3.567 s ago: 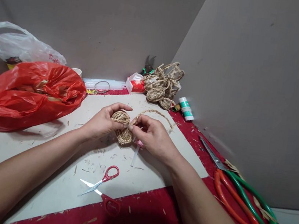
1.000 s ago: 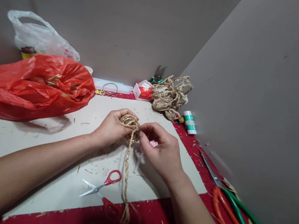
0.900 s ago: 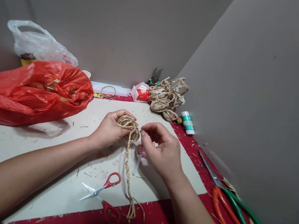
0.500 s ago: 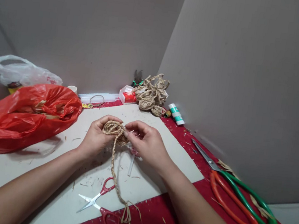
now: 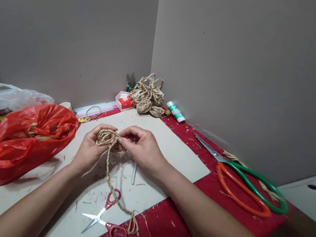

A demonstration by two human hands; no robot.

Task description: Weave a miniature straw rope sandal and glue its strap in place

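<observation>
My left hand [image 5: 90,151] cups a small coiled piece of braided straw rope [image 5: 107,139] above the white board [image 5: 170,155]. My right hand [image 5: 141,149] pinches the coil's upper edge from the right, fingers pressed together on the braid. A loose braided tail [image 5: 113,188] hangs from the coil toward me and ends in a frayed tuft on the red cloth. Small red-handled scissors [image 5: 106,221] lie open under the tail. A thin white stick [image 5: 134,172] lies on the board below my right hand.
A red plastic bag [image 5: 16,141] with straw lies at the left, a white bag [image 5: 8,95] behind it. A pile of braided rope [image 5: 148,95], a red-white box [image 5: 124,102] and a green-white tube [image 5: 176,112] sit in the corner. Large orange-and-green scissors [image 5: 243,179] lie at the right.
The view has swung so the scene sits further left. The braid's tail, earlier stretched toward the corner, now hangs toward me. Both hands have stayed on the coil, the right re-pinching it.
</observation>
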